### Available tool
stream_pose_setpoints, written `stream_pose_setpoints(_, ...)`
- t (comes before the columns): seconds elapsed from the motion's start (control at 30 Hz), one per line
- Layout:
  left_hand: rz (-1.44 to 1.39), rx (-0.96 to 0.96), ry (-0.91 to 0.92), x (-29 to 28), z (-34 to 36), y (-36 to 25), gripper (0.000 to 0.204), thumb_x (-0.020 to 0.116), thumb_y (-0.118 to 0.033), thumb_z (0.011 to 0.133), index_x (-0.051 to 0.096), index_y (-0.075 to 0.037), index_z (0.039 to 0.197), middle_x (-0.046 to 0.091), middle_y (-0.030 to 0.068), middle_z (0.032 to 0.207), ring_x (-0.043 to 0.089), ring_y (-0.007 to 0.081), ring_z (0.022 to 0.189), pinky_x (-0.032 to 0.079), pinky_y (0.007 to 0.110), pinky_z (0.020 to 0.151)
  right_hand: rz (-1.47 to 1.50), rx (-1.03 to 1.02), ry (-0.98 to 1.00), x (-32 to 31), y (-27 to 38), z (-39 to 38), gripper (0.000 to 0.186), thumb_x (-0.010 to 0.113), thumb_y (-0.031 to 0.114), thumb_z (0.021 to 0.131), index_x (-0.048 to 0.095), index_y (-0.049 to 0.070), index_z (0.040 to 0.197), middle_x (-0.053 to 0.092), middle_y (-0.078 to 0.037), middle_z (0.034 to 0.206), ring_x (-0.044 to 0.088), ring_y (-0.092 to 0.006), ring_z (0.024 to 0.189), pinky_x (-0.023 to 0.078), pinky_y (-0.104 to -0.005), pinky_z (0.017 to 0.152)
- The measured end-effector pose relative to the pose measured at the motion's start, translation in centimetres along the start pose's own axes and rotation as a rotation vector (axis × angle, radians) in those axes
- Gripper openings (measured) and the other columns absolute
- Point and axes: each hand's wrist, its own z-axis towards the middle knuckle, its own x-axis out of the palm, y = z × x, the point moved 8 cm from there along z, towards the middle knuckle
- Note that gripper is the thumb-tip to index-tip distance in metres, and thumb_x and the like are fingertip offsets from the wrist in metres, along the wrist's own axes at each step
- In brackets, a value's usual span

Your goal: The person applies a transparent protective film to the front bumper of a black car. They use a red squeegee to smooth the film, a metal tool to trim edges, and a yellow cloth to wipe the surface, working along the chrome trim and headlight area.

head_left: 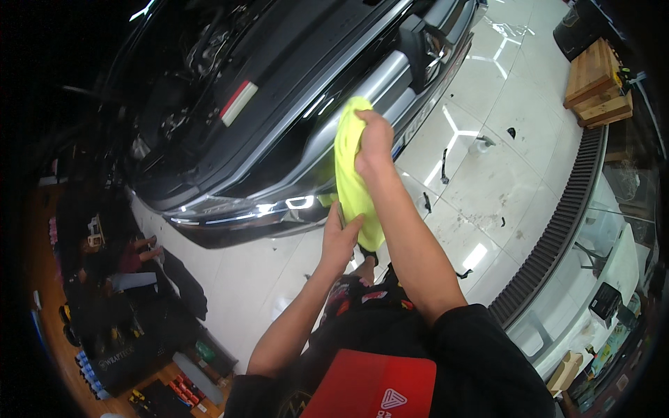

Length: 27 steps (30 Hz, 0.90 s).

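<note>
- Step in hand looks like wiping prep: yellow-green cloth (350,157) hangs before the car's silver grille trim (389,75), near the headlight (301,203); contact unclear.
- Your right hand (376,145): fingers curled closed around the cloth's upper part.
- Your left hand (339,245): half-curled beside its lower part, thumb against it; can't tell if gripping.
- Next move probably calls for 2-handed control, cloth bunched flat.
</note>
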Motion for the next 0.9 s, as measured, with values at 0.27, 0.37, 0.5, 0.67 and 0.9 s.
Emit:
stream_pose_setpoints(0.27,-0.072,0.163,0.159,11.3,9.0,-7.1,0.049,0.062,-0.006,0.098,0.049,-0.010,0.145,0.058,-0.0056,0.090,0.041,0.0014,0.061,0.032,0.020,0.053,-0.201,-0.338,0.057,4.4,13.5,8.4,0.011,0.058,0.008,0.094,0.064,0.000,0.089,0.065,-0.010,0.082,0.063,-0.0226,0.069,0.051,-0.0402,0.063)
stream_pose_setpoints(0.37,-0.119,0.145,0.138,12.1,8.9,-6.7,0.050,0.058,-0.005,0.098,0.049,-0.012,0.146,0.059,-0.0055,0.091,0.043,0.0013,0.060,0.032,0.020,0.053,-0.241,-0.361,-0.044,4.3,12.2,9.0,0.012,0.060,0.007,0.094,0.065,-0.004,0.095,0.066,-0.013,0.084,0.064,-0.0245,0.070,0.052,-0.0413,0.065)
stream_pose_setpoints(0.5,-0.066,0.080,0.061,8.8,7.6,-4.7,0.054,0.048,0.002,0.094,0.048,-0.012,0.146,0.061,-0.0028,0.101,0.047,0.0011,0.065,0.035,0.019,0.055,-0.103,-0.311,-0.069,2.8,7.9,8.4,0.013,0.059,0.005,0.095,0.065,-0.005,0.101,0.067,-0.014,0.089,0.067,-0.0274,0.072,0.054,-0.0430,0.065)
stream_pose_setpoints(0.67,-0.052,0.028,0.009,3.2,4.0,-2.6,0.054,0.051,0.000,0.095,0.047,-0.013,0.148,0.063,-0.0016,0.106,0.053,0.0022,0.070,0.038,0.019,0.056,-0.032,-0.203,-0.046,4.3,2.0,2.0,0.009,0.057,0.003,0.095,0.064,-0.002,0.095,0.063,-0.008,0.081,0.060,-0.0189,0.068,0.047,-0.0361,0.063)
stream_pose_setpoints(0.9,-0.114,-0.001,0.046,-4.0,0.1,1.1,0.058,0.055,-0.002,0.098,0.040,-0.013,0.153,0.062,0.0007,0.117,0.059,0.0050,0.082,0.043,0.020,0.063,-0.179,-0.307,-0.108,4.1,-4.3,-3.2,0.015,0.056,0.005,0.095,0.066,-0.006,0.094,0.061,-0.006,0.077,0.053,-0.0150,0.069,0.042,-0.0356,0.065)
